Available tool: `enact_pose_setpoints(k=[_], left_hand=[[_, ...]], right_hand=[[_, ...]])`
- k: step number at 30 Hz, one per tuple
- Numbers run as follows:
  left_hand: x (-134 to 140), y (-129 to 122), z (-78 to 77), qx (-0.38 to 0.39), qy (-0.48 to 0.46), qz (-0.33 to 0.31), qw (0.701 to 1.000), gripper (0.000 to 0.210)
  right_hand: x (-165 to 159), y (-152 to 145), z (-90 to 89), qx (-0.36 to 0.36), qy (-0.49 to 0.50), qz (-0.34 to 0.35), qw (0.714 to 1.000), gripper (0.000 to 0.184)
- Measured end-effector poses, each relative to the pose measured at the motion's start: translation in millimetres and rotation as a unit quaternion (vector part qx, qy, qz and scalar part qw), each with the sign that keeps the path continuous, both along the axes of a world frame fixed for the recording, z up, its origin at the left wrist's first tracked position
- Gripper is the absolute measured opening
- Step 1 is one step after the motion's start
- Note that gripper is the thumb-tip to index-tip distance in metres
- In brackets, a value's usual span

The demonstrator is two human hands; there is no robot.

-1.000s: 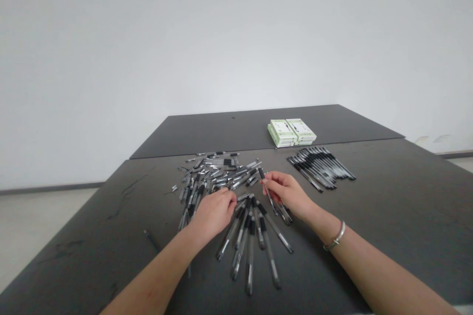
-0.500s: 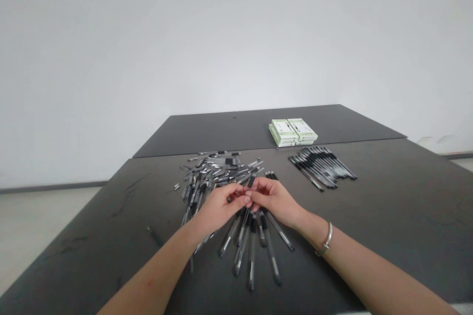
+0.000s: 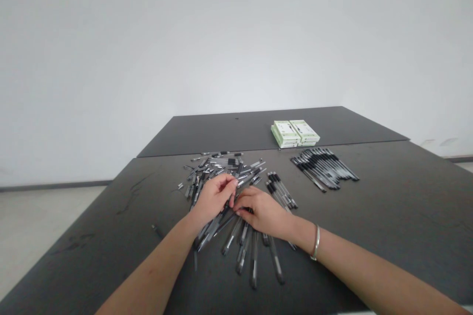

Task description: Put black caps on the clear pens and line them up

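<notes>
Pale wall (image 3: 236, 34) fills the upper half of the frame, and below it a dark table (image 3: 377, 226) stretches toward the bottom edge. Left of center, a jumbled heap of pens (image 3: 249, 175) spreads around the left hand (image 3: 216, 197), whose thumb and forefinger are bent close together over it; I cannot tell whether they grip anything. Just beside it, at the center, the right hand (image 3: 263, 210) has its fingers curled over the upper ends of some fanned pens (image 3: 254, 261), which point toward the lower edge; whether it pinches one is hidden. A bangle (image 3: 316, 242) circles that wrist. Several aligned pens (image 3: 281, 190) lie just right of the right hand's knuckles, a larger orderly batch of pens (image 3: 325, 168) rests at center right, and pale green and white boxes (image 3: 295, 134) sit stacked above that batch.
</notes>
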State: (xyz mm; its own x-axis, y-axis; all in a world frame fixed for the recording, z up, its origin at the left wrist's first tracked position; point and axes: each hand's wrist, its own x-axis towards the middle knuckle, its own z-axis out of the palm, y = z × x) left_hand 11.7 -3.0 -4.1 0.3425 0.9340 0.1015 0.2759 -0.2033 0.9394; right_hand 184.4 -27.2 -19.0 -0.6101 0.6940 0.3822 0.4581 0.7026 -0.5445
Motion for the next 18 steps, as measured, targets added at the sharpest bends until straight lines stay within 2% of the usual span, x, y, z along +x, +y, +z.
enact_pose_setpoints(k=[5,14,18], left_hand=[[1.5,-2.5,1.6,0.004,-0.013,-0.019,1.000,0.028],[0.2,0.3,1.1,-0.001,-0.080,-0.013,0.997,0.030],[-1.6,0.8,-0.2,-0.012,-0.116,-0.013,0.993,0.029]], right_hand=[[-11.9,11.1,-3.4,0.057,-0.104,0.022,0.993,0.005],[-24.5,20.3,6.6,0.031,-0.245,0.024,0.969,0.009],[-27.8,22.6,9.9,0.091,-0.274,0.084,0.954,0.009]])
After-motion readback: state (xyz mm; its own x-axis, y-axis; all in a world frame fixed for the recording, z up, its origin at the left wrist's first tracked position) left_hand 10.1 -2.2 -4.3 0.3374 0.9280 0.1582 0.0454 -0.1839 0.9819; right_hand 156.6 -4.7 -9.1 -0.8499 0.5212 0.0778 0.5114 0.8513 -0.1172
